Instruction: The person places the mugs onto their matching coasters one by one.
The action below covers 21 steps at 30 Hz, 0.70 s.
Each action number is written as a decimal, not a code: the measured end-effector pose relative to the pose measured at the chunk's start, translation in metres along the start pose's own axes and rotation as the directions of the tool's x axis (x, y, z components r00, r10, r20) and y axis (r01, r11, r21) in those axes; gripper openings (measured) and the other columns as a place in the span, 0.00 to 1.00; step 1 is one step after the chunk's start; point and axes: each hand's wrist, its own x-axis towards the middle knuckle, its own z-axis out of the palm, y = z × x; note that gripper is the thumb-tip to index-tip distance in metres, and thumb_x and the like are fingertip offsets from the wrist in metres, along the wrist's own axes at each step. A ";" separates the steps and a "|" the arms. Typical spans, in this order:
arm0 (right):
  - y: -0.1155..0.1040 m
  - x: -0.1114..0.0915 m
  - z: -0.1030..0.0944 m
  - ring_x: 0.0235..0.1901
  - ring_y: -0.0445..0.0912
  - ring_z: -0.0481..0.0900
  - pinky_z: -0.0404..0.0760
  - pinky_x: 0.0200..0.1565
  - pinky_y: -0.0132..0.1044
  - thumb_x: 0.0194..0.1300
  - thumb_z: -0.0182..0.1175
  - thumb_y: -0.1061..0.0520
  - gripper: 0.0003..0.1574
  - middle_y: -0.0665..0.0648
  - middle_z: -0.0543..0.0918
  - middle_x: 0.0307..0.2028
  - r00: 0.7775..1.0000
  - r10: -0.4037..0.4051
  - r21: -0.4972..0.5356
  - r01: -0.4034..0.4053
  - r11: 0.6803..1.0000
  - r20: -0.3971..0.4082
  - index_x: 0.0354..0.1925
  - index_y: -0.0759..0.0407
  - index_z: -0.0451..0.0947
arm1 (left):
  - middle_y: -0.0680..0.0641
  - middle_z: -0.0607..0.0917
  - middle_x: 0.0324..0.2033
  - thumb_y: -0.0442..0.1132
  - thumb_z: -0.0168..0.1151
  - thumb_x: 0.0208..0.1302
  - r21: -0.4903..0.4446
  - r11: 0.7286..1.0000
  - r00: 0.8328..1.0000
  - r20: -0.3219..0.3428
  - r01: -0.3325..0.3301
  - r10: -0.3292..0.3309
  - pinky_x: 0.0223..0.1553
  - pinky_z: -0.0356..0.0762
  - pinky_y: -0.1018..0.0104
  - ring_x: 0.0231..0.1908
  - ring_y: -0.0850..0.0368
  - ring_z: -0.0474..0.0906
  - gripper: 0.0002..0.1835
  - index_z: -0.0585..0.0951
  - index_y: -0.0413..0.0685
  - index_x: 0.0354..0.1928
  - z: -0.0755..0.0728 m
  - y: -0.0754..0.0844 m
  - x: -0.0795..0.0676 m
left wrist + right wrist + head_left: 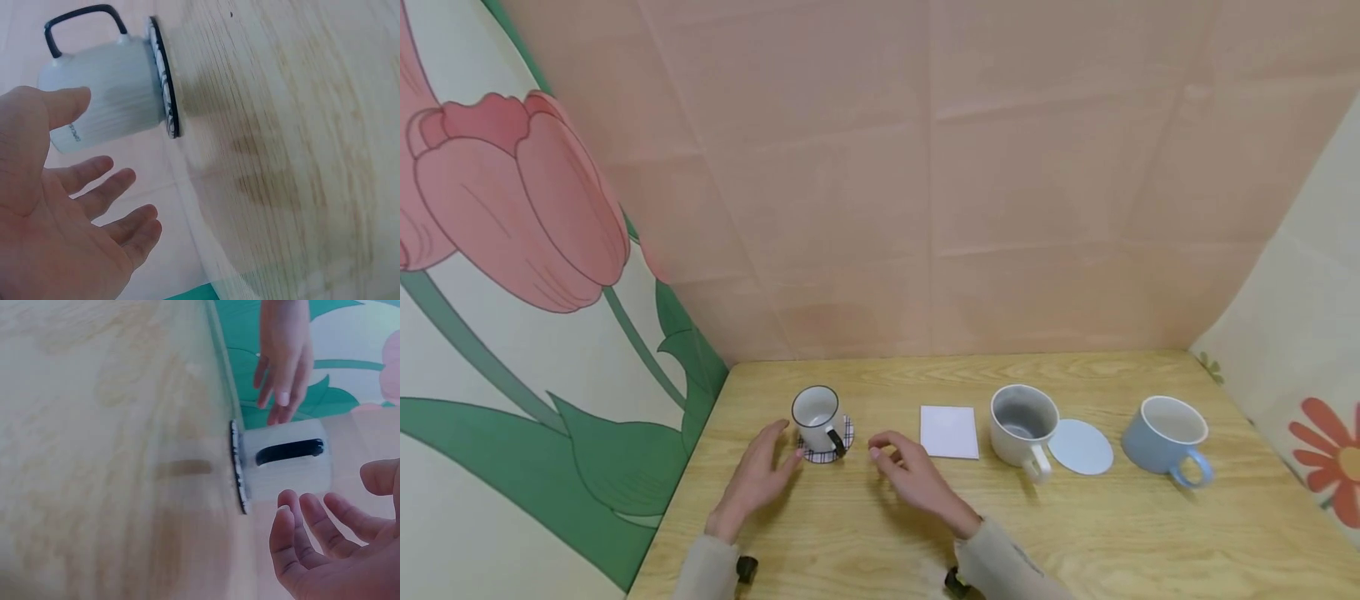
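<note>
A white mug (817, 419) with a black rim and black handle stands upright on a round checked coaster (848, 435) at the table's left. To its left is my left hand (758, 477), fingers spread loosely and holding nothing. My right hand (917, 479) hovers on the mug's other side, its fingers loosely bent around empty air. In the left wrist view the mug (112, 94) appears beyond the thumb, with small dark lettering near its rim. The right wrist view shows the black handle (290, 452) facing the camera, and a gap between mug and fingertips.
Right of the hands lies a square white coaster (950, 432). Past it stand a white mug with a grey inside (1024, 425), a round pale coaster (1081, 447) and a light blue mug (1165, 433). A pink backdrop (925, 208) rises behind the wooden table (865, 533).
</note>
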 end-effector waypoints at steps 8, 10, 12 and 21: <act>-0.017 -0.007 -0.009 0.44 0.52 0.87 0.86 0.42 0.34 0.84 0.56 0.48 0.19 0.61 0.86 0.57 1.000 -0.016 -0.019 0.016 1.000 -0.011 0.62 0.57 0.81 | 0.34 0.67 0.79 0.49 0.64 0.78 -0.006 1.000 1.000 -0.012 0.009 -0.010 0.80 0.59 0.34 0.78 0.32 0.63 0.37 0.65 0.40 0.80 -0.003 0.005 -0.003; -0.021 -0.009 -0.011 0.46 0.48 0.86 0.86 0.45 0.35 0.84 0.55 0.48 0.20 0.61 0.86 0.58 1.000 -0.024 -0.031 0.024 0.999 -0.004 0.62 0.56 0.81 | 0.34 0.66 0.79 0.49 0.63 0.79 -0.007 1.000 1.000 -0.012 0.016 -0.016 0.80 0.59 0.33 0.79 0.32 0.62 0.37 0.64 0.41 0.81 -0.005 0.005 -0.003; -0.025 -0.011 -0.014 0.47 0.48 0.85 0.86 0.48 0.36 0.84 0.55 0.48 0.20 0.61 0.86 0.59 0.999 -0.037 -0.036 0.037 0.999 0.004 0.63 0.56 0.81 | 0.35 0.65 0.80 0.50 0.62 0.80 0.001 1.000 1.000 -0.013 0.024 -0.024 0.80 0.59 0.33 0.79 0.33 0.61 0.37 0.63 0.43 0.82 -0.007 0.005 -0.004; -0.034 -0.024 -0.025 0.50 0.59 0.87 0.86 0.49 0.34 0.84 0.56 0.51 0.19 0.65 0.86 0.58 0.996 -0.087 -0.024 0.087 0.996 -0.005 0.61 0.60 0.81 | 0.36 0.65 0.80 0.51 0.62 0.80 0.004 1.000 1.000 -0.025 0.015 -0.015 0.79 0.61 0.33 0.79 0.34 0.62 0.37 0.63 0.44 0.81 -0.011 0.008 -0.008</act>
